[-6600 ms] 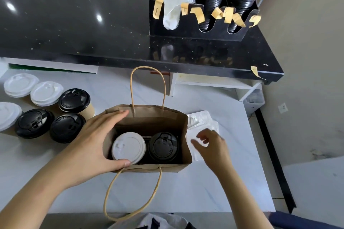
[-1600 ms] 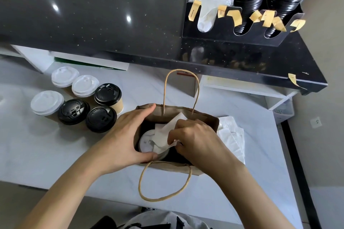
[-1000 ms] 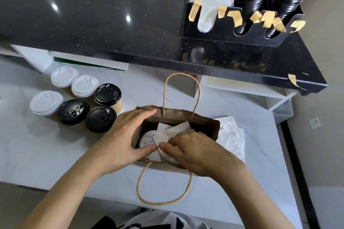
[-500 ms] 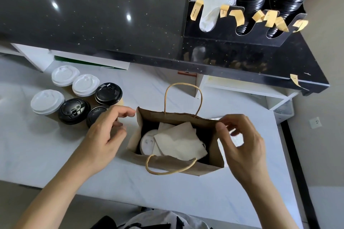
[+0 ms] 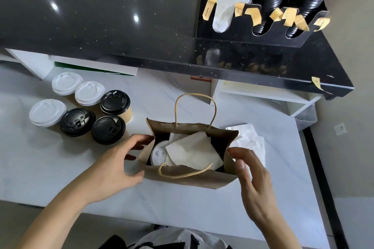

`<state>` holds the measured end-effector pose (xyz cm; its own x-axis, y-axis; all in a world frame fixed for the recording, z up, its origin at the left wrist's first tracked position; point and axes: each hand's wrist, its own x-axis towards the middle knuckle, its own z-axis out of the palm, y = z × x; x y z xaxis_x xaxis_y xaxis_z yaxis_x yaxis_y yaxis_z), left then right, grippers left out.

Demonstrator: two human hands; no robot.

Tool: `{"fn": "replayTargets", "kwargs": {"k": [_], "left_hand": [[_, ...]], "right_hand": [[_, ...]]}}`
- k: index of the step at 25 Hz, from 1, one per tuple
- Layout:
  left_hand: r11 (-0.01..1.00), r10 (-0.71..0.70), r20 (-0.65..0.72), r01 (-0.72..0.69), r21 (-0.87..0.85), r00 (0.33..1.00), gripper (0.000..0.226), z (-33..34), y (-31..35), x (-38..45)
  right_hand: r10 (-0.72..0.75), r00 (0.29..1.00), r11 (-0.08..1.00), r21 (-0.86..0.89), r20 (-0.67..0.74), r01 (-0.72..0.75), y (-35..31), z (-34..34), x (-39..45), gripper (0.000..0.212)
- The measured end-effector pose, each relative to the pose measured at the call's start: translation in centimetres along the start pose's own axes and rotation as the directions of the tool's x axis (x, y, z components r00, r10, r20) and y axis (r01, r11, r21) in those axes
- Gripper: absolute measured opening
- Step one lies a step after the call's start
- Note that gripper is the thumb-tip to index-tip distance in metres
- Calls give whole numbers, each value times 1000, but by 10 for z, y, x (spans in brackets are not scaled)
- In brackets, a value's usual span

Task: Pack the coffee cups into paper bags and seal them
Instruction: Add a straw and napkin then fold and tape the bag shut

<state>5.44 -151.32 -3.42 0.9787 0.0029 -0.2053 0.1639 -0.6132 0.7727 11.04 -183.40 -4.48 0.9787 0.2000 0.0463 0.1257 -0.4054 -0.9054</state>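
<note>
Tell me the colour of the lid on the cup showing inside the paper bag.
White; the lid shows in the head view, partly under a napkin.

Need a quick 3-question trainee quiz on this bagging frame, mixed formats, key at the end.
1. How many lidded coffee cups stand outside the paper bag, left of it?
2. True or false: the white napkin lies inside the bag, partly covering the white-lidded cup.
3. Where are the hands? A) both lifting the handles B) left hand at the bag's left side, right hand at its right side C) both on the black-lidded cups

Key: 1. Six, three white-lidded and three black-lidded. 2. True. 3. B
</note>
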Motion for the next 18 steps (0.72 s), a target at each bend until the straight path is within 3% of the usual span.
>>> {"fn": "replayTargets", "kwargs": {"k": [5,11,18], "left_hand": [[1000,-4,-102,2,-19,995,42,2,-2,5],[996,90,-143,-88,15,986,25,2,-3,13],[992,112,-114,-118,-42,987,21,0,-1,26]], "right_hand": [[-62,989,992,-102,136,76,13,-6,-5,41],[-112,981,988,-90,159,127,20,-15,8,32],[-35,965,986,-147,261,76,14,-26,26,32]]}}
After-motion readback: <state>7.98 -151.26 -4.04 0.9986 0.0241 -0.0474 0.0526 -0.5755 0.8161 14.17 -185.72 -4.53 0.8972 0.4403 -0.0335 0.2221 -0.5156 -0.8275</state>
